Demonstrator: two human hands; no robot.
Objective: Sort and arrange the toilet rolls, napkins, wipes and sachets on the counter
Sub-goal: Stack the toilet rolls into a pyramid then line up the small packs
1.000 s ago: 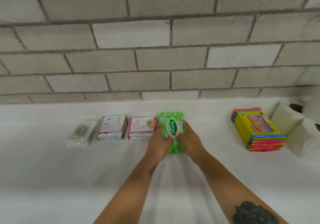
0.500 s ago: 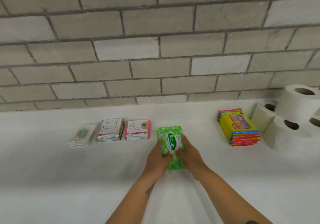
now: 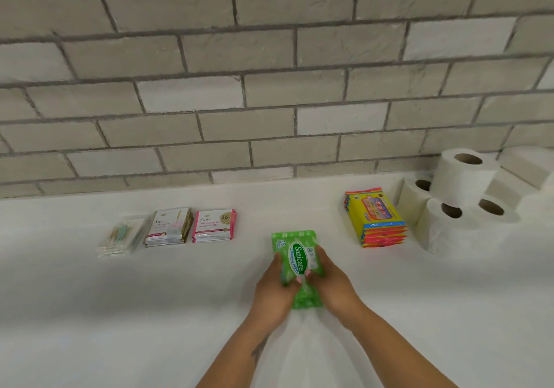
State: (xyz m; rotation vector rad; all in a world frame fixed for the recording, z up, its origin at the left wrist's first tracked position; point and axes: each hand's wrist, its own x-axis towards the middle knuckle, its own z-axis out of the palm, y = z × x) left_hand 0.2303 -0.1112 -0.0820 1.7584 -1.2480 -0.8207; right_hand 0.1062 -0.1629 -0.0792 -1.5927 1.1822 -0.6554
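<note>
Two hands (image 3: 302,288) — green Sanicare wipes pack (image 3: 296,257), gripped

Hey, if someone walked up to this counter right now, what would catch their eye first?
Most likely the bright green Sanicare wipes pack at the centre front, gripped by the left hand and the right hand. Next, the yellow wipes stack to its right, beside the piled toilet rolls at the brick wall.

green wipes pack (image 3: 295,260) with white oval label; yellow packs (image 3: 373,212) edged pink and blue; white toilet rolls (image 3: 458,177); grey-beige brick wall (image 3: 269,73); white counter (image 3: 120,312).
</note>
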